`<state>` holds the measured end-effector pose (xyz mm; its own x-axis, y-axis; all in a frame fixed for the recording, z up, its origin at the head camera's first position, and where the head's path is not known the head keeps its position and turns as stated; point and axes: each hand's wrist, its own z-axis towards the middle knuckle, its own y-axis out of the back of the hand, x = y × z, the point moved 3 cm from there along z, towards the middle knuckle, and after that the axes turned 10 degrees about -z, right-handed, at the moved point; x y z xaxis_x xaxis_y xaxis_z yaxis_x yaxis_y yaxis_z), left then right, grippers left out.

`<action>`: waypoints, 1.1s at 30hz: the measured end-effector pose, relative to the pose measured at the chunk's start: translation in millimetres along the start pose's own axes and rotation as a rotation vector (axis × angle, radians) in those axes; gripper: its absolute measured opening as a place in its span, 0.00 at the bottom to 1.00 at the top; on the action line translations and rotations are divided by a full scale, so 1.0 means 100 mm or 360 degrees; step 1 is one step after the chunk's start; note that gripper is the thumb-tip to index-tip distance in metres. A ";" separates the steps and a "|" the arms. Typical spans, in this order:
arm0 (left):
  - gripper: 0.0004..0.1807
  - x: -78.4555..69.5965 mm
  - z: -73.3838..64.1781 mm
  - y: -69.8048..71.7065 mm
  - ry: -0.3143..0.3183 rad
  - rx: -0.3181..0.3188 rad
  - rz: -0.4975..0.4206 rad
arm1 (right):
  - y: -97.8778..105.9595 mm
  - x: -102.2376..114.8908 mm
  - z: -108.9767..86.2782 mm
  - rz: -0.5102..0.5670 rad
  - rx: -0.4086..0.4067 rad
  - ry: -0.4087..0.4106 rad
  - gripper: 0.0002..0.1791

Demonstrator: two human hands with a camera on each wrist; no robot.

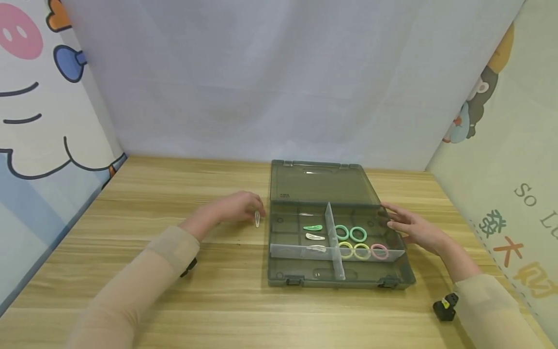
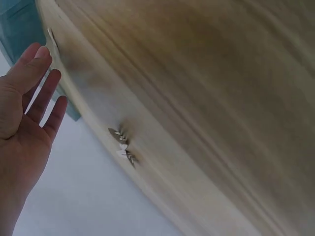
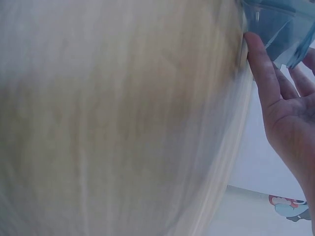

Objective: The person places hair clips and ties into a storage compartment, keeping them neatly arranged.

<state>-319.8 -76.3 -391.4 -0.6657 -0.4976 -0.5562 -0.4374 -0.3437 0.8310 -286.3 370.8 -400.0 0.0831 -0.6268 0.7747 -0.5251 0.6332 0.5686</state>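
A slim, pale snap hair clip [image 1: 257,219] sticks out at the fingertips of my left hand [image 1: 239,206], just left of the grey plastic box [image 1: 283,275]. In the left wrist view the thumb and index tips lie close together by that clip [image 2: 53,43]; the other fingers are extended. My right hand [image 1: 416,230] rests against the box's right side, its fingers fairly straight. The lid [image 1: 322,184] is folded back. In the back-left compartment lie a green clip [image 1: 313,227] and two pale clips, one [image 1: 315,236] in front of it, the other behind the clear divider [image 1: 287,251].
Green, yellow and pink rings, one green [image 1: 358,234], lie in the back-right compartment. Ornamented clips [image 2: 119,135] lie on the wooden table [image 1: 209,300] in the left wrist view. A pale curtain [image 1: 279,87] hangs behind; printed panels stand at both sides.
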 end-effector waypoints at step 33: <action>0.05 0.11 -0.01 -0.07 0.0182 0.0019 -0.0247 | 0.00 0.05 -0.04 -0.0026 -0.0006 -0.0013 0.36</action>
<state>-323.6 -80.8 -403.3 -0.5171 -0.5269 -0.6745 -0.5367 -0.4143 0.7351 -282.0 369.3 -394.9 0.0847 -0.6406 0.7632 -0.5208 0.6245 0.5820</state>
